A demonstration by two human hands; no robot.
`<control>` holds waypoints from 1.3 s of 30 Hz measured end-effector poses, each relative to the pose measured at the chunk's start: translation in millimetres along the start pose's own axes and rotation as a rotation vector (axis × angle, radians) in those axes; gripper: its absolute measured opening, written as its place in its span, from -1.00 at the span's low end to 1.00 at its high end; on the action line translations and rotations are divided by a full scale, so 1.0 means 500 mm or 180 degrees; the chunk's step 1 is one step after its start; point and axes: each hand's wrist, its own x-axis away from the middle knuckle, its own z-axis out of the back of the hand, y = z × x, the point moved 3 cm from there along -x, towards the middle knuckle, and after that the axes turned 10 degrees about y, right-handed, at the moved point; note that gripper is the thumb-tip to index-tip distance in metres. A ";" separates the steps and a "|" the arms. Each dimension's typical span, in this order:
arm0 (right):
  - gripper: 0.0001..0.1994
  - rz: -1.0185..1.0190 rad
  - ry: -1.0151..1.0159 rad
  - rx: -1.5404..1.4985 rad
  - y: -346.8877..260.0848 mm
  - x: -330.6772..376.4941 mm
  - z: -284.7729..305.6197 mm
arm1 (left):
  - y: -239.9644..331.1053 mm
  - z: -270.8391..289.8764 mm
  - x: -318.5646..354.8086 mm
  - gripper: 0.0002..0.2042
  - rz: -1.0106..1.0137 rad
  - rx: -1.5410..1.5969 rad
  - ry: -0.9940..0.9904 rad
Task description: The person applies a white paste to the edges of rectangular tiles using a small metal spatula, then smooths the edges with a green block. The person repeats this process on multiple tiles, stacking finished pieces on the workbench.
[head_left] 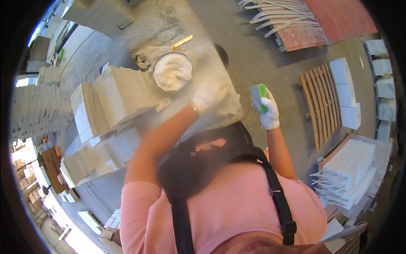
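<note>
My right hand [270,117], in a white knitted glove, is closed round a flat scraper [261,98] with a green grip and a grey plate. It is held up beyond the table's right edge. My left hand [209,99], also gloved, is over the near part of the dusty table [218,72]; motion smears its fingers, so what it touches is unclear. Just beyond and left of it stands a round tub [172,72] filled with white paste or powder. A yellow strip-like tool [182,42] and a crumpled beige cloth [151,56] lie beside the tub.
Stacked pale stone tiles [114,97] stand at the left. On the right are a wooden pallet [320,106], white blocks [347,91] and strapped white pieces [349,169]. A red board [300,36] with white straps lies at the far right.
</note>
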 end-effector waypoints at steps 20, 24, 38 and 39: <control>-0.46 0.0649 -0.0622 0.1616 -0.061 0.038 -0.296 | 0.055 0.271 0.148 -0.16 0.1708 0.0239 0.1001; -0.45 0.1594 -0.1035 0.2563 -0.083 0.080 -0.353 | 0.059 0.268 0.146 -0.18 0.1533 0.0082 0.0974; -0.46 0.0681 -0.0885 0.1907 -0.097 0.097 -0.302 | 0.052 0.271 0.161 -0.21 0.1525 0.0123 0.1405; -0.42 0.0805 -0.1018 0.2000 -0.092 0.112 -0.308 | 0.049 0.269 0.157 -0.22 0.1584 0.0152 0.1532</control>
